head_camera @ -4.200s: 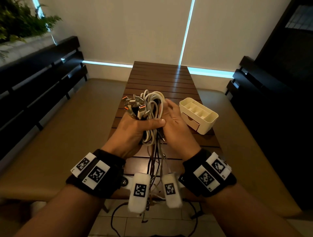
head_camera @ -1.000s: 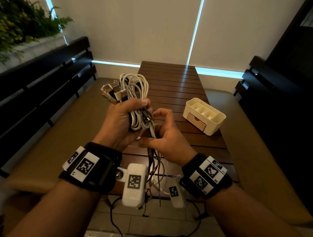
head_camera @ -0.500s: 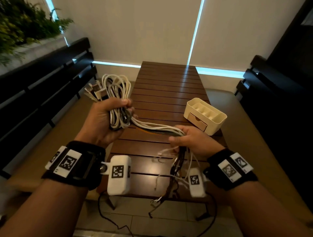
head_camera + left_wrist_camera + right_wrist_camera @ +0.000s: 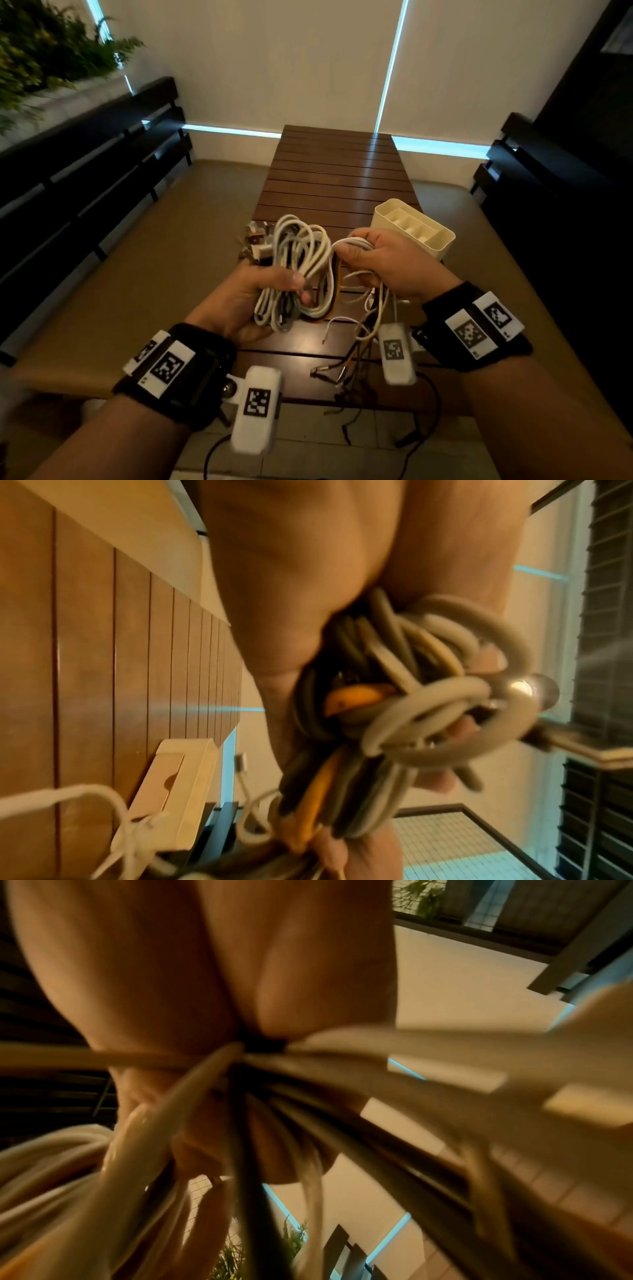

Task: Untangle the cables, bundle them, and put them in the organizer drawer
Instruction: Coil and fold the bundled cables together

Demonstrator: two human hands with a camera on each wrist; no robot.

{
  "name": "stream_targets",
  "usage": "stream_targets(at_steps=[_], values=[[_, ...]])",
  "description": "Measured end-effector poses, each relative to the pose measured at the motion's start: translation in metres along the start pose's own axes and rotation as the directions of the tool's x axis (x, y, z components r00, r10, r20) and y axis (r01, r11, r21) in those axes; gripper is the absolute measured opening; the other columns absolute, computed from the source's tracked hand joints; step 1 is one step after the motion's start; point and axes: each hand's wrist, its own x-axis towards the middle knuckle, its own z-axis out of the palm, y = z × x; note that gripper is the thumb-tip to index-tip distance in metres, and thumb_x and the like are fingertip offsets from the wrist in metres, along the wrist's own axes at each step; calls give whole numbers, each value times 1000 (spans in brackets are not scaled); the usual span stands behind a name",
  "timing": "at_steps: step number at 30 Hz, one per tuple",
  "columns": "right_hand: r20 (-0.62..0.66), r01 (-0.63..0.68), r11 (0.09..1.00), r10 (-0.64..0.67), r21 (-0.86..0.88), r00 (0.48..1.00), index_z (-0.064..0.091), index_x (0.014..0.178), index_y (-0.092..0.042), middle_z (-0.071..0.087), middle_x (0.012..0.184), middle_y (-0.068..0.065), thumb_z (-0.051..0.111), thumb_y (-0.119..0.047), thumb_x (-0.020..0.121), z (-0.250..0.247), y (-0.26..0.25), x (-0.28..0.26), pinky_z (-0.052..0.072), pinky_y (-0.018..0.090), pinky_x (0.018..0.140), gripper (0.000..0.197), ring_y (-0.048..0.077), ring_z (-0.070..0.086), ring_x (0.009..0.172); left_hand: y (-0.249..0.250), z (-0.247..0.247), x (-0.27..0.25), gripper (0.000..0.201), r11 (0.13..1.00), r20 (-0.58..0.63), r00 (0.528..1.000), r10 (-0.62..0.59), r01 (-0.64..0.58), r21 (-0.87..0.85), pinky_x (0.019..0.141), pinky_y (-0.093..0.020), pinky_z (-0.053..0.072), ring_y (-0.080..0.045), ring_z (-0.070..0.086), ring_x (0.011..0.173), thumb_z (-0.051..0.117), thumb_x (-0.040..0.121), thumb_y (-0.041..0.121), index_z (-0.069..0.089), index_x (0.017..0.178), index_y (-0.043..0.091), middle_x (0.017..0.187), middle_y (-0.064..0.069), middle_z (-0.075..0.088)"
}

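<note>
My left hand (image 4: 263,294) grips a coiled bundle of cables (image 4: 301,267), mostly white with grey, black and orange strands; its plugs (image 4: 257,243) stick out at the upper left. My right hand (image 4: 383,260) grips the loose tails of the same cables (image 4: 356,245), carried up beside the coil. The free ends (image 4: 342,370) dangle under it over the table's near edge. In the left wrist view the coil (image 4: 404,704) fills my left palm. The right wrist view shows blurred strands (image 4: 246,1069) running through my right fist. The cream organizer (image 4: 414,226) stands just behind my right hand, its drawer (image 4: 164,785) closed.
A dark slatted wooden table (image 4: 332,171) runs away from me between two tan cushioned benches (image 4: 154,246) with black slatted backs. Plants (image 4: 41,51) grow at the far left. Thin black wires (image 4: 421,435) hang below the table's near edge over the tiled floor.
Half a second ago my hands were apart with the cables stretched between them. My right hand has since swung up and left with the tails, meeting the coil, which moved back toward the centre.
</note>
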Motion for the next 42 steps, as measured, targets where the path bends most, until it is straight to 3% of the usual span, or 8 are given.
stream_targets(at_steps=[5,15,23,27,31,36,39,42], values=[[-72,-3,991,-7,-133,997,69,89,-23,73,80,8,65,-45,91,-1,-9,-1,42,26,53,23,6,53,52,-3,13,2,42,1000,-1,1000,-8,8,18,60,-25,58,-20,66,71,57,71,-11,74,106,6,100,-18,65],[-114,-10,979,-14,-206,993,66,85,-28,71,70,-11,63,-38,95,7,-17,-9,42,16,52,15,-5,56,50,-1,17,4,46,895,-144,986,89,-15,447,88,-42,57,-38,65,110,63,68,-4,69,112,7,121,-27,65],[17,-74,986,72,150,997,59,107,-20,66,89,6,66,-14,92,2,-20,-14,52,27,61,18,13,61,65,-11,14,8,38,929,-174,977,125,-54,367,78,-43,57,-31,67,91,66,65,-3,78,96,17,102,-17,70],[60,-24,994,31,-104,998,57,107,-30,69,86,-6,76,-47,75,-1,-23,-19,54,24,63,41,7,63,67,-11,17,2,39,875,-146,977,157,-69,479,77,-36,61,-26,72,93,65,68,0,79,95,24,102,-12,74],[-51,43,981,-54,-191,997,54,100,-33,68,80,-13,77,-44,79,10,-19,-18,53,19,61,33,-1,64,68,-2,23,-3,34,666,-74,972,224,-97,740,87,-45,57,-25,70,99,70,72,11,74,100,30,103,-6,74],[-105,74,978,-96,-195,990,54,99,-32,69,86,-8,78,-42,79,16,-16,-19,52,20,63,33,-2,63,72,8,33,-5,42,483,24,954,298,-173,859,74,-13,52,-5,69,90,79,76,-3,63,113,8,99,-5,70],[-145,74,985,-98,-157,985,55,97,-33,69,87,-7,79,-44,76,20,-15,-19,52,24,65,35,2,64,74,11,31,-3,59,469,21,951,310,-172,866,82,-19,54,-8,69,98,85,71,3,54,120,14,103,-1,70],[-177,63,995,-75,-72,981,55,96,-31,67,83,-8,79,-52,67,25,-17,-18,49,21,59,42,0,61,67,9,28,-2,38,559,17,943,332,-211,802,84,-32,58,-20,71,95,77,78,-3,64,108,15,99,-6,72]])
